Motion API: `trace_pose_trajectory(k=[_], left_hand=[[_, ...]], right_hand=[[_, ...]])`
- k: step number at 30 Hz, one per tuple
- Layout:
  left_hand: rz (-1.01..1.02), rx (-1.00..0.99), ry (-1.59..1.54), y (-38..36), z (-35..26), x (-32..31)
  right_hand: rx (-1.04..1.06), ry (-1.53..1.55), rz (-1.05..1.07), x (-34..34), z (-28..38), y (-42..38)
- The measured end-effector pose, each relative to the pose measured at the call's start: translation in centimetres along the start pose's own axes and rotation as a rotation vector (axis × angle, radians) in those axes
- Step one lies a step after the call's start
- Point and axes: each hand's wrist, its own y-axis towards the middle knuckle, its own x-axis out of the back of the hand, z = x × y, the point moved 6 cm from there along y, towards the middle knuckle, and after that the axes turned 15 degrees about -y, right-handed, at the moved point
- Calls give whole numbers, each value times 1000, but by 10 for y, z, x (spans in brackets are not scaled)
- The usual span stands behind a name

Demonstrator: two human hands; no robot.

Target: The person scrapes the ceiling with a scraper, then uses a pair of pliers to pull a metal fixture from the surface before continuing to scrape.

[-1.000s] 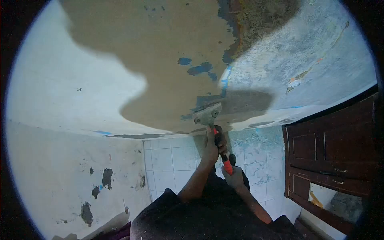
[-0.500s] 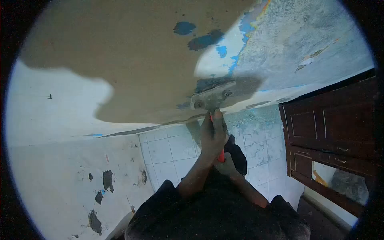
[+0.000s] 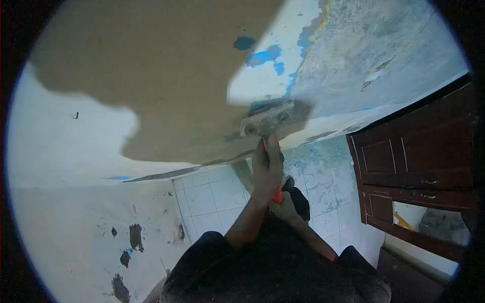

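Observation:
Against the wall (image 3: pixel 172 121) rests the wide, pale head of a scraper (image 3: pixel 268 120) with two round screws or knobs on its face. Its red handle (image 3: pixel 278 197) runs down toward my body. My left hand (image 3: pixel 269 164) is closed around the upper handle, just below the head. Lower down, my right hand (image 3: pixel 286 208) grips the handle near its end. At the blade's upper edge lies a dark blue bare patch (image 3: pixel 268 104). Much of the handle between my hands is hidden by my left hand and forearm.
Grey, stripped wall (image 3: pixel 364 60) lies right of a ragged blue paint edge. A dark wooden cabinet (image 3: pixel 409 156) stands at right. White floor tiles (image 3: pixel 202 194) show below, dusty with flakes (image 3: pixel 321 156) near the wall. The left wall (image 3: pixel 76 227) has several grey chipped spots.
The view has shifted slightly, and the shadow edge on the wall has moved left, leaving a blue patch lit. The scraper appears slightly farther left in view; both hands still hold it.

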Motion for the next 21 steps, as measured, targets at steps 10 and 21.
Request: trace_pose_trajectory(k=[10,21], left_hand=[[-32,-73,-21,-3,-1,10],[-18,-148,-8,-4,-13,-2]], right_hand=[[-12,97,19,-4,20,-7],[-4,313,-73,-19,-46,14]])
